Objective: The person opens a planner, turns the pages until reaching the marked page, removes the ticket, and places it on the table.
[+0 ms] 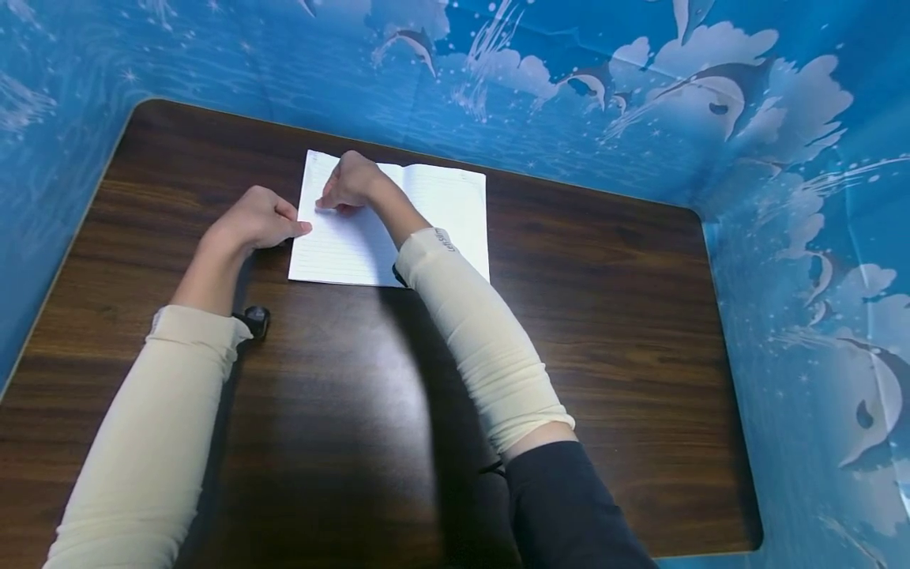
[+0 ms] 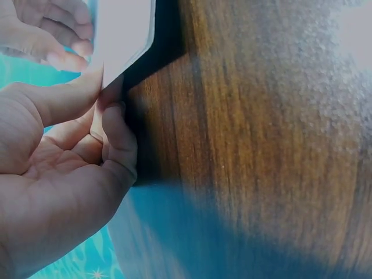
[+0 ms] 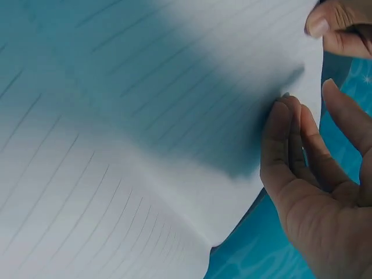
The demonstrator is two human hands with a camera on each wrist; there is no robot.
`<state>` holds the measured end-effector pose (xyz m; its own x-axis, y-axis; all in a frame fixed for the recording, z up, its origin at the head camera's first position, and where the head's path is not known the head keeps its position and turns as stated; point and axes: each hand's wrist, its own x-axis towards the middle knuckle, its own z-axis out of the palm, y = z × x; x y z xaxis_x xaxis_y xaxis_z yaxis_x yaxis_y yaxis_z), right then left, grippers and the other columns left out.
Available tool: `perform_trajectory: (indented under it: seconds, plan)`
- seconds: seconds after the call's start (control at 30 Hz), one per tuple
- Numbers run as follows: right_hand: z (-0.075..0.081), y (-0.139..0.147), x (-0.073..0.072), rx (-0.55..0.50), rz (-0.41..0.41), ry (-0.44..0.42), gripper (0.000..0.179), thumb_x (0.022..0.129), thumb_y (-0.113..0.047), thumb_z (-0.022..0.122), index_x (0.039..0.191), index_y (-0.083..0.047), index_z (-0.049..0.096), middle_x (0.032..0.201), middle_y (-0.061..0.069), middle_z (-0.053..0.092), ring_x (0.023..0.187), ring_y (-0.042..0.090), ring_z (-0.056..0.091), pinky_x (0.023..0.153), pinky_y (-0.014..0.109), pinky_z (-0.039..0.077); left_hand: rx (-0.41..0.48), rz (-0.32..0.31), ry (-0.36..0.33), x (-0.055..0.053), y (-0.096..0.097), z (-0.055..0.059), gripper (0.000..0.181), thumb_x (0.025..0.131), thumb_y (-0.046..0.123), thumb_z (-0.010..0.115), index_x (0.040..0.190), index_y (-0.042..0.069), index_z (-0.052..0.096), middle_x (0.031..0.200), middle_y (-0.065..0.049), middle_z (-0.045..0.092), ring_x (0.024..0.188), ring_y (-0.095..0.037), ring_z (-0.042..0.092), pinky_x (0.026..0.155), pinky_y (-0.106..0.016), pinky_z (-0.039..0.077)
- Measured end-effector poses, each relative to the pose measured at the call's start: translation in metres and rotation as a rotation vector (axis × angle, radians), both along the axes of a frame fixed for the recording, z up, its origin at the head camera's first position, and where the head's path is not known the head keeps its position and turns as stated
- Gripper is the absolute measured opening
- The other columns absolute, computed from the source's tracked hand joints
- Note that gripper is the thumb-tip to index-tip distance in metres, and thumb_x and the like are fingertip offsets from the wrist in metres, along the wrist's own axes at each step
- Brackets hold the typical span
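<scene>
An open notebook with lined white pages (image 1: 451, 207) lies near the far edge of the table. My left hand (image 1: 259, 221) pinches its left edge between thumb and fingers. The left wrist view shows that thumb (image 2: 72, 99) at the paper's edge, the other fingers curled beneath. Over the left page is my right hand (image 1: 353, 183), its fingertips against the paper. Seen from the right wrist, the right hand's fingers (image 3: 279, 139) lie together at the page, and its thumb (image 3: 346, 113) stands apart from them.
The dark wood-grain table (image 1: 604, 332) extends around the notebook. Blue cloth printed with dolphins (image 1: 540, 87) rises behind the far edge and along the right side. A small black device (image 1: 256, 320) sits at the left wrist, by the cream sleeve (image 1: 152, 427).
</scene>
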<state>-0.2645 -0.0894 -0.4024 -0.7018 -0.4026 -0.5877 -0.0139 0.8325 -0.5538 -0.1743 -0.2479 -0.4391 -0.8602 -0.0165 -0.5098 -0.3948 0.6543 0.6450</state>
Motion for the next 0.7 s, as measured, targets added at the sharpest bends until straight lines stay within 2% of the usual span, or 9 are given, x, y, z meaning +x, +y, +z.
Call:
perform_trajectory:
  seconds: [0.13, 0.2, 0.27, 0.37, 0.5, 0.7]
  plan:
    - [0.007, 0.012, -0.004, 0.013, -0.036, 0.012, 0.021, 0.099, -0.026, 0.079, 0.113, -0.011, 0.077, 0.087, -0.005, 0.069, 0.079, 0.007, 0.066, 0.083, 0.02, 0.058, -0.014, 0.001, -0.024, 0.004, 0.002, 0.0, 0.037, 0.108, 0.024, 0.064, 0.121, -0.011, 0.066, 0.116, -0.019, 0.05, 0.098, -0.032, 0.045, 0.077, -0.042, 0.041]
    - [0.013, 0.018, -0.007, 0.007, -0.066, 0.015, 0.023, 0.099, -0.026, 0.079, 0.116, -0.011, 0.077, 0.094, -0.004, 0.069, 0.083, 0.008, 0.066, 0.084, 0.021, 0.058, -0.023, 0.002, -0.035, 0.005, 0.003, 0.002, 0.041, 0.108, 0.024, 0.063, 0.128, -0.011, 0.063, 0.121, -0.021, 0.049, 0.103, -0.034, 0.044, 0.08, -0.044, 0.041]
    - [0.02, 0.025, -0.011, -0.001, -0.101, 0.015, 0.025, 0.099, -0.026, 0.079, 0.118, -0.011, 0.076, 0.097, -0.003, 0.069, 0.085, 0.009, 0.066, 0.085, 0.021, 0.059, -0.025, 0.004, -0.037, 0.005, 0.003, 0.003, 0.037, 0.108, 0.024, 0.063, 0.122, -0.01, 0.065, 0.116, -0.02, 0.049, 0.1, -0.033, 0.044, 0.079, -0.044, 0.041]
    - [0.028, 0.035, -0.019, -0.008, -0.146, 0.004, 0.025, 0.099, -0.026, 0.079, 0.118, -0.01, 0.075, 0.102, -0.003, 0.069, 0.089, 0.009, 0.066, 0.088, 0.022, 0.06, -0.024, 0.007, -0.045, 0.004, 0.002, 0.005, 0.036, 0.108, 0.024, 0.063, 0.121, -0.009, 0.065, 0.114, -0.019, 0.048, 0.1, -0.034, 0.044, 0.08, -0.045, 0.041]
    - [0.036, 0.05, -0.028, -0.016, -0.197, 0.001, 0.022, 0.1, -0.027, 0.078, 0.114, -0.011, 0.076, 0.105, -0.003, 0.07, 0.09, 0.009, 0.066, 0.091, 0.023, 0.06, -0.026, 0.006, -0.045, 0.002, 0.001, 0.003, 0.044, 0.109, 0.024, 0.061, 0.133, -0.012, 0.059, 0.13, -0.026, 0.047, 0.109, -0.038, 0.043, 0.085, -0.049, 0.042]
    - [0.042, 0.073, -0.036, -0.038, -0.288, 0.001, 0.016, 0.1, -0.027, 0.078, 0.106, -0.012, 0.078, 0.104, -0.004, 0.072, 0.085, 0.009, 0.065, 0.091, 0.024, 0.06, -0.031, -0.004, -0.04, 0.0, 0.001, -0.001, 0.049, 0.109, 0.025, 0.06, 0.139, -0.014, 0.056, 0.144, -0.032, 0.043, 0.117, -0.041, 0.043, 0.092, -0.055, 0.044]
